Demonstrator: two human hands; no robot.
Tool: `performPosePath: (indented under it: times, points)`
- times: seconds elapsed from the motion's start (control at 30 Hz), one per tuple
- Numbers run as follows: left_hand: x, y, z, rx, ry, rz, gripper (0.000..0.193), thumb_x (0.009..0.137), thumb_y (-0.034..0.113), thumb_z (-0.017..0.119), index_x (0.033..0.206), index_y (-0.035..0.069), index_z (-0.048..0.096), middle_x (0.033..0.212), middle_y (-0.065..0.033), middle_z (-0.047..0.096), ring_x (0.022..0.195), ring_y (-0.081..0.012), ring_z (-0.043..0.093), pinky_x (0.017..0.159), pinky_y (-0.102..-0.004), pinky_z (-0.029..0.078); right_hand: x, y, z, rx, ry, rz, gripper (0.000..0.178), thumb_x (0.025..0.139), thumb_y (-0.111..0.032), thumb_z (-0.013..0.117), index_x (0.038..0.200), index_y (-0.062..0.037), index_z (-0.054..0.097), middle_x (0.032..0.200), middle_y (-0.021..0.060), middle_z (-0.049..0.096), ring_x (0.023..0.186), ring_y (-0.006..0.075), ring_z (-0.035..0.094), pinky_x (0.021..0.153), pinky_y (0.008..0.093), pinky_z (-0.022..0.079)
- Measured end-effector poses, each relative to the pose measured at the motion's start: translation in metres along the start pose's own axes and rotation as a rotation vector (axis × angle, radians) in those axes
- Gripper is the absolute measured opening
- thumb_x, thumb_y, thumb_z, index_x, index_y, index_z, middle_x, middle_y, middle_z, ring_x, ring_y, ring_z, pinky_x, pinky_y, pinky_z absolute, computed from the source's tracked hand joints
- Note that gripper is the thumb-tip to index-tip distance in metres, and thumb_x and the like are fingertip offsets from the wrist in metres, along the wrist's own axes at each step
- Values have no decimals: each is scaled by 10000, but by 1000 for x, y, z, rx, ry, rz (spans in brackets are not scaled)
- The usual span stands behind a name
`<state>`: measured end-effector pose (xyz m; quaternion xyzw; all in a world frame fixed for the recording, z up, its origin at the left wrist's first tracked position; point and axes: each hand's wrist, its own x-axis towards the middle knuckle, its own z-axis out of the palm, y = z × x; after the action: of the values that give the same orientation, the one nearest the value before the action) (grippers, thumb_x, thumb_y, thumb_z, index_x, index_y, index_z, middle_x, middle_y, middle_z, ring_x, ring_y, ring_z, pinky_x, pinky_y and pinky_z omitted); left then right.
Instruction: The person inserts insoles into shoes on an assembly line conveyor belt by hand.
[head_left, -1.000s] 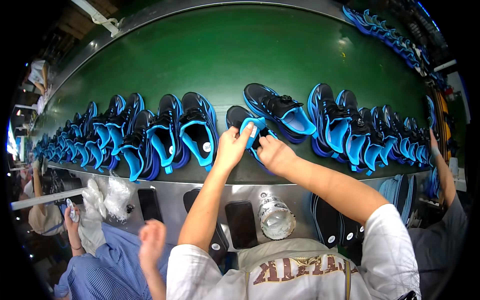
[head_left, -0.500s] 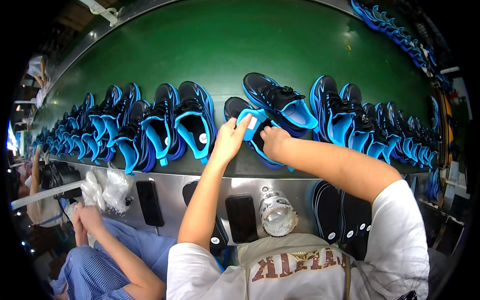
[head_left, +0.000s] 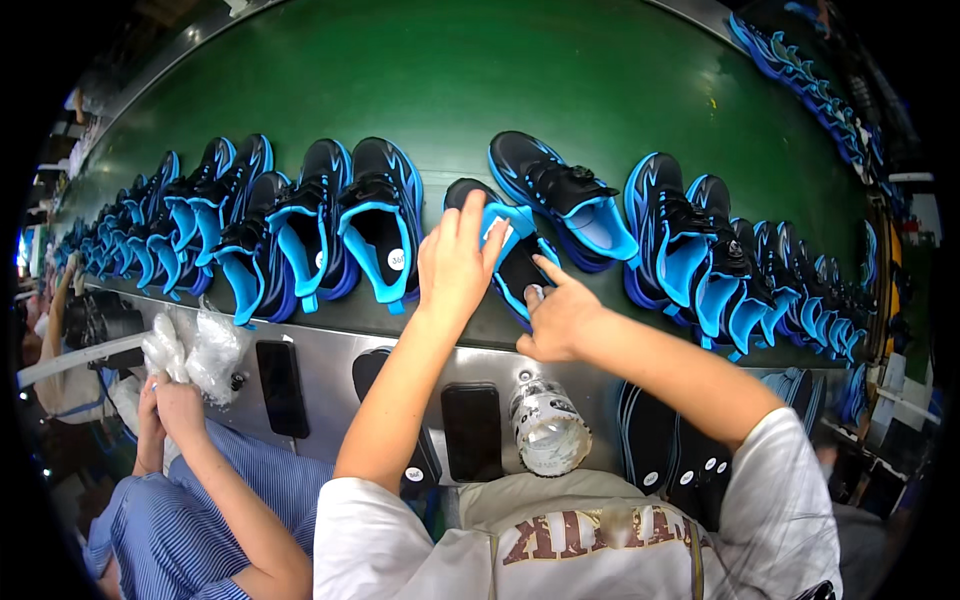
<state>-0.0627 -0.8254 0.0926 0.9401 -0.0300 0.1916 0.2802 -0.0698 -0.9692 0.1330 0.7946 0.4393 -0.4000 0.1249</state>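
A black and bright-blue sneaker (head_left: 518,272) lies tilted on the green belt in front of me, its opening towards me and a black insole showing inside. My left hand (head_left: 452,262) is closed on its blue tongue, thumb on the inner side by a white label. At the heel end, my right hand (head_left: 566,312) has its index finger stretched out over the opening and its thumb apart, with some fingers partly curled. Nothing shows held in it. A matching sneaker (head_left: 548,185) lies just beyond, toe pointing to the far left.
Sneakers line the green belt (head_left: 420,80) on both sides, the nearest left one (head_left: 378,200) close by. Along the metal ledge are a black phone (head_left: 472,432), a clear jar (head_left: 550,430), dark insoles (head_left: 645,425) and another phone (head_left: 282,388). A co-worker's hands (head_left: 172,405) hold white plastic at left.
My right hand has drawn back from inside the shoe and its index finger has straightened. My left hand's fingers have shifted up over the tongue. The insole shows more plainly.
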Motion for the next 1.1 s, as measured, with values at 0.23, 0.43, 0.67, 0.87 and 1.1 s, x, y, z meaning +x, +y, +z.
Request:
performPosePath:
  times: [0.23, 0.43, 0.67, 0.87, 1.1]
  points:
    - [5, 3, -19, -12, -211, 38, 471, 679, 289, 715, 975, -19, 517, 792, -150, 539, 691, -326, 563, 574, -369, 462, -33, -10, 67, 303, 1167, -35, 124, 708, -55, 624, 770, -9, 527, 824, 105, 578, 891, 266, 573, 866, 425, 420]
    - [-16, 34, -45, -188, -495, 28, 340, 766, 113, 631, 1028, -27, 466, 853, -190, 547, 795, -365, 555, 675, -387, 450, -41, -26, 132, 429, 1267, -34, 145, 723, -26, 594, 867, -23, 579, 985, 93, 580, 934, 234, 573, 859, 392, 437]
    - [16, 12, -22, 88, -396, 85, 331, 844, 203, 531, 1047, -51, 469, 913, -240, 565, 799, -370, 575, 671, -411, 470, -6, -18, 33, 95, 466, 229, 503, 734, -122, 499, 1161, 136, 431, 970, 206, 598, 975, 256, 558, 1052, 521, 67]
    - [44, 42, -54, 137, -298, 49, 258, 822, 233, 596, 937, 5, 561, 618, -114, 528, 512, -205, 503, 476, -305, 384, 5, -11, 34, 96, 211, 162, 600, 750, -217, 535, 1226, 112, 378, 945, 181, 613, 995, 280, 563, 1034, 558, 20]
    - [53, 92, 17, 290, -278, 144, 652, 707, 433, 661, 1087, -18, 381, 867, -212, 570, 766, -368, 596, 634, -411, 492, -73, 51, 119, 307, 1284, 615, 495, 702, -246, 624, 1121, -15, 500, 1072, 128, 544, 1111, 250, 450, 1001, 536, 170]
